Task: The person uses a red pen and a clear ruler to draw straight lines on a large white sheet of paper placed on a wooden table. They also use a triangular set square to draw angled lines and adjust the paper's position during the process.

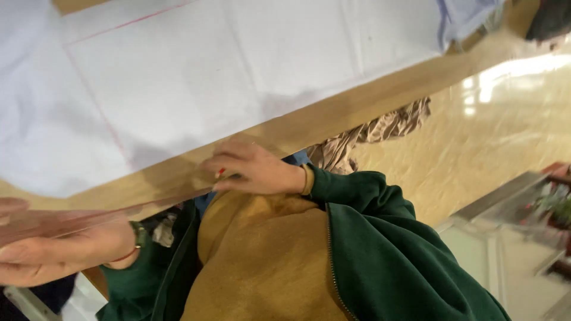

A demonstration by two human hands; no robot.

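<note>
A white cloth point(196, 71) with thin red drawn lines lies over a wooden table point(369, 98). A long clear ruler point(89, 215) with a pinkish tint runs along the table's near edge. My left hand point(50, 255), at the lower left, grips one end of the ruler. My right hand point(253, 169) rests at the table edge on the ruler's other end, fingers curled around a small red-tipped marking tool point(221, 173). I wear a dark green jacket over a mustard top.
A brownish crumpled cloth point(380, 128) hangs below the table edge. Pale blue fabric point(467, 18) lies at the table's top right. A glossy beige floor point(505, 119) stretches to the right, with a glass-topped stand point(511, 202) beside it.
</note>
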